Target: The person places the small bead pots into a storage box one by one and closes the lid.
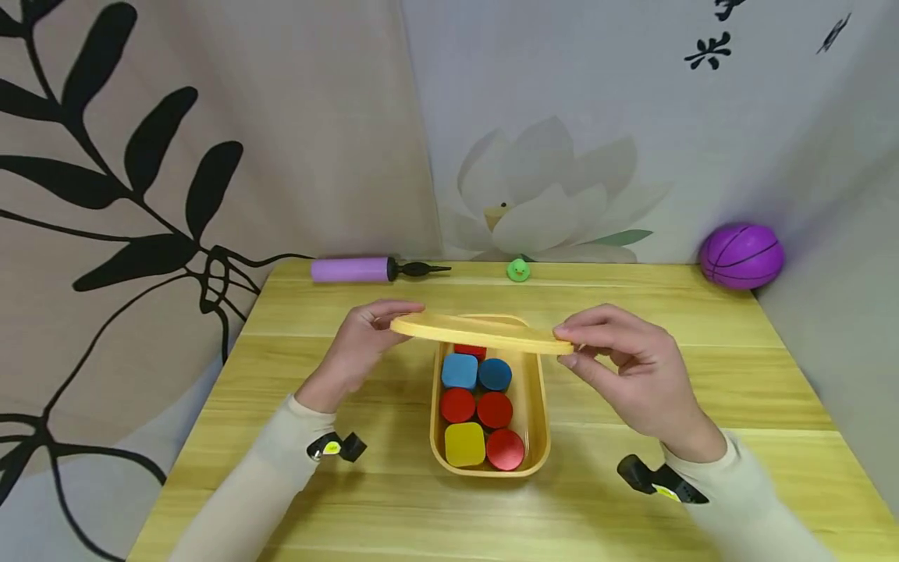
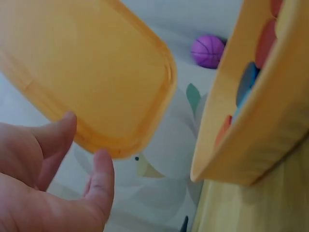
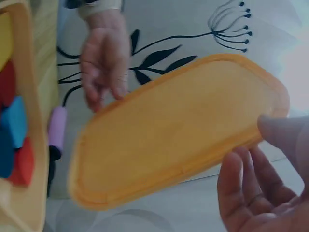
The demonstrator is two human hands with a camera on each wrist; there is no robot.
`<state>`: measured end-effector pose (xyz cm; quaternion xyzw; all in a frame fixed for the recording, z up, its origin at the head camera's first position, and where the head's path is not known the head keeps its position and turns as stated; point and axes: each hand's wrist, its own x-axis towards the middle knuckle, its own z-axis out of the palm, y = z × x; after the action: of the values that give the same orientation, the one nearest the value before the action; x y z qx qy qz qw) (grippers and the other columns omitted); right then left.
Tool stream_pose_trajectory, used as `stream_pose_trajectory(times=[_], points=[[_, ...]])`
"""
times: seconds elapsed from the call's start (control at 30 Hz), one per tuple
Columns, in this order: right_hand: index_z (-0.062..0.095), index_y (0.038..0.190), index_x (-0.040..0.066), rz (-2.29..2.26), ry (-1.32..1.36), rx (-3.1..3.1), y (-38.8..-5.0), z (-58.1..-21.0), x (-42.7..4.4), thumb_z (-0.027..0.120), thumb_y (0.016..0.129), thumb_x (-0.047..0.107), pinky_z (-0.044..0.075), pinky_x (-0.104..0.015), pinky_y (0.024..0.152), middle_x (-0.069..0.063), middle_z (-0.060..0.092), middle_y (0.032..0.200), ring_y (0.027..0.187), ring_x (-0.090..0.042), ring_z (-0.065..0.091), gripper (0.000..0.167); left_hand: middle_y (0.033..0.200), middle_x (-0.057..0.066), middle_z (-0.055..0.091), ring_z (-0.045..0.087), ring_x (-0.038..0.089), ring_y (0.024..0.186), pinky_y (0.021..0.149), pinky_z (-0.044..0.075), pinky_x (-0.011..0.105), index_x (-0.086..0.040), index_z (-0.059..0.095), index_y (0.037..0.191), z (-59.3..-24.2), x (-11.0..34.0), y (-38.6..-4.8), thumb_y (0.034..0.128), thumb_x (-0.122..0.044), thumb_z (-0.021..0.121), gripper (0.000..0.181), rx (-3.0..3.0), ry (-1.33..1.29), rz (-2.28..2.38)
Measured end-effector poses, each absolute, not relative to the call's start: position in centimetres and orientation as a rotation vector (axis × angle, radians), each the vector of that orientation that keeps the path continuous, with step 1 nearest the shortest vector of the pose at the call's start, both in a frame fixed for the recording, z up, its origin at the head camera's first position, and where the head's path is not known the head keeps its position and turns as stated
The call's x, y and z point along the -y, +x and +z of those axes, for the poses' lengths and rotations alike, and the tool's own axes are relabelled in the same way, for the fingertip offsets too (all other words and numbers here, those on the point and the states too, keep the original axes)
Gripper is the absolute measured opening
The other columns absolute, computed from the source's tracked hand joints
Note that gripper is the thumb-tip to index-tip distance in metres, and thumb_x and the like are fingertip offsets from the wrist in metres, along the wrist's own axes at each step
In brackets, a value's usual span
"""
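Observation:
A yellow lid is held above the far end of a yellow rectangular box, seen nearly edge-on from the head. My right hand pinches the lid's right end between thumb and fingers. At the lid's left end, my left hand has its fingers extended at the edge; its thumb and fingertips appear spread apart. Inside the box lie blue pieces, red round pieces and a yellow square piece. The lid hides part of a red piece at the back.
A purple hand pump with a black nozzle lies along the back of the wooden table. Right of it sits a small green duck-like toy. A purple ball rests at the back right corner. Patterned curtain hangs behind.

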<state>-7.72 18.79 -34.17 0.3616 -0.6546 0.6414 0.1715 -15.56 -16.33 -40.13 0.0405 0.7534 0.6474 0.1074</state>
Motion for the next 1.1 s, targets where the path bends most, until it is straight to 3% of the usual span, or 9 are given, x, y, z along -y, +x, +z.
stream_pose_trajectory(times=[0.23,0.47,0.7,0.83,1.0,1.1], points=[[0.079,0.112,-0.004,1.783,0.937,2.063,-6.4,-37.0,-19.5,0.068,0.082,-0.029,0.061,-0.020,0.081,-0.013,0.072,0.134,0.118,-0.014,0.072,0.041,0.145,0.019,0.064,0.070,0.011,0.117,0.096,0.060,0.028,-0.001,0.061,0.146,-40.5,16.0,-16.0,0.1032,-0.005,0.067,0.044,-1.981,0.110,2.090],[0.076,0.119,-0.006,1.924,0.792,2.242,-5.3,-40.4,-19.9,0.071,0.088,-0.021,0.060,-0.027,0.093,-0.022,0.057,0.153,0.130,-0.011,0.067,0.035,0.158,0.020,0.053,0.073,0.008,0.113,0.099,0.057,0.026,0.001,0.054,0.152,-41.7,16.0,-16.0,0.1036,-0.001,0.063,0.049,-1.858,0.078,2.127],[0.064,0.138,-0.008,2.026,0.876,2.300,-4.5,-43.1,-20.1,0.074,0.089,-0.015,0.058,-0.027,0.101,-0.034,0.036,0.164,0.148,-0.010,0.050,0.051,0.163,0.019,0.047,0.073,0.005,0.108,0.096,0.058,0.023,0.003,0.049,0.155,-42.8,15.5,-16.0,0.1036,0.000,0.059,0.052,-1.781,0.087,2.134],[0.060,0.145,-0.005,2.042,0.857,2.357,-4.1,-44.6,-20.2,0.080,0.088,-0.010,0.056,-0.027,0.103,-0.032,0.026,0.169,0.153,-0.008,0.043,0.061,0.161,0.018,0.050,0.070,0.003,0.108,0.096,0.058,0.023,-0.001,0.052,0.154,-44.0,15.1,-16.1,0.1026,-0.005,0.067,0.054,-1.854,0.100,2.082],[0.060,0.148,0.004,1.898,0.788,2.464,-3.5,-46.5,-20.0,0.088,0.086,0.005,0.056,-0.029,0.103,-0.024,0.033,0.169,0.152,-0.007,0.042,0.068,0.148,0.024,0.059,0.068,0.009,0.106,0.089,0.059,0.022,-0.006,0.057,0.152,-45.4,14.8,-16.1,0.0999,-0.007,0.072,0.054,-1.999,0.119,1.984],[0.057,0.152,0.010,1.761,0.735,2.544,-3.1,-47.1,-19.9,0.092,0.084,0.019,0.050,-0.024,0.109,-0.017,0.037,0.169,0.153,-0.007,0.040,0.077,0.149,0.018,0.062,0.067,0.013,0.112,0.088,0.058,0.020,-0.009,0.058,0.152,-45.9,14.5,-16.1,0.0983,-0.008,0.075,0.056,-2.118,0.144,1.901]])
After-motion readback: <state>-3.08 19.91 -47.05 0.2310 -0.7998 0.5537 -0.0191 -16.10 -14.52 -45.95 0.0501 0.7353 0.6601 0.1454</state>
